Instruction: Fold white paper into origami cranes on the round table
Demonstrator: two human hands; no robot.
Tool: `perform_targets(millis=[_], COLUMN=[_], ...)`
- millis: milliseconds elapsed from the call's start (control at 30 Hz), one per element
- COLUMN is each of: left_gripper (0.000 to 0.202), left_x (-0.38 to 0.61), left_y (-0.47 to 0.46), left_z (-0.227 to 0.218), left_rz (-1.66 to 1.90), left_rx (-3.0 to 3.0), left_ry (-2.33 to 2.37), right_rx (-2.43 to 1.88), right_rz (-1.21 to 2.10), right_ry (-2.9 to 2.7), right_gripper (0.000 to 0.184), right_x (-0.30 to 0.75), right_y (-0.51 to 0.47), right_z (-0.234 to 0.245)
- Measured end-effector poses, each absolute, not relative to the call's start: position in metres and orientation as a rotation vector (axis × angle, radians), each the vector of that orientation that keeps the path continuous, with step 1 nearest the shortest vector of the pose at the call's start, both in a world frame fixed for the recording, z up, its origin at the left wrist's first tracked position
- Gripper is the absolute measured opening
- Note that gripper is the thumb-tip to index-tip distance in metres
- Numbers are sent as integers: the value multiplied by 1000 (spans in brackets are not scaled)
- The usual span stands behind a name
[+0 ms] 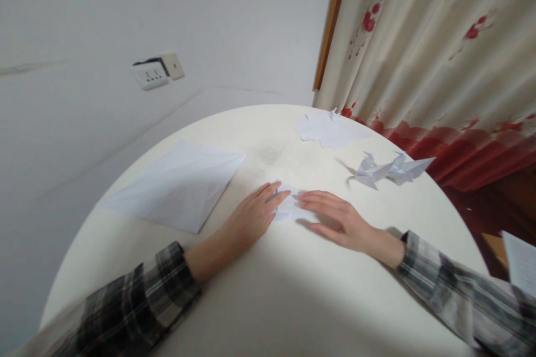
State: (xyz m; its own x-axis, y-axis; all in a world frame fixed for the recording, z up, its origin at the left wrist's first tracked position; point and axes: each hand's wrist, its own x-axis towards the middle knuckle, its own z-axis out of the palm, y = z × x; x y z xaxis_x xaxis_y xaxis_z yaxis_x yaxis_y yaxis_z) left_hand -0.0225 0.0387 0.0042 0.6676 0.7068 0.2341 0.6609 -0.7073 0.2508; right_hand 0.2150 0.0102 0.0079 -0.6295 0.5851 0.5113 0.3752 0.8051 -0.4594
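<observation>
A small piece of folded white paper (287,207) lies flat on the table between my hands, partly hidden under the fingers. My left hand (257,212) rests at its left edge, fingers stretched out and slightly apart. From the right, my right hand (339,216) reaches over the paper's other side with its fingers extended, the fingertips a little blurred. Both hands appear to touch the paper without gripping it. Two folded paper birds (371,172) stand close together to the right, beyond my right hand.
The round white table (268,301) meets a wall at the left. A large white paper sheet (180,184) lies left of my hands. More white paper pieces (326,129) lie at the far edge. A flowered curtain (427,39) hangs at the right; a wall socket (149,75) is at the left.
</observation>
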Motion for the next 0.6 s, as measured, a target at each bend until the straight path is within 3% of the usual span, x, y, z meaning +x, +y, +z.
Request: perform_targets(millis=[167,333,600], left_gripper=[45,44,43], left_x=[-21,-13,3], left_y=[35,25,12], left_z=[11,14,6], left_rz=[660,777,904], left_rx=[2521,2416,2186], left_ry=[1247,1259,1123], right_rx=[-968,-938,-1041], right_rz=[642,990,1113], right_ry=[-1887,-1628,-1646], right_gripper=[72,79,46], right_x=[204,187,178], right_y=[3,-9,-20], right_z=[4,-6,-1])
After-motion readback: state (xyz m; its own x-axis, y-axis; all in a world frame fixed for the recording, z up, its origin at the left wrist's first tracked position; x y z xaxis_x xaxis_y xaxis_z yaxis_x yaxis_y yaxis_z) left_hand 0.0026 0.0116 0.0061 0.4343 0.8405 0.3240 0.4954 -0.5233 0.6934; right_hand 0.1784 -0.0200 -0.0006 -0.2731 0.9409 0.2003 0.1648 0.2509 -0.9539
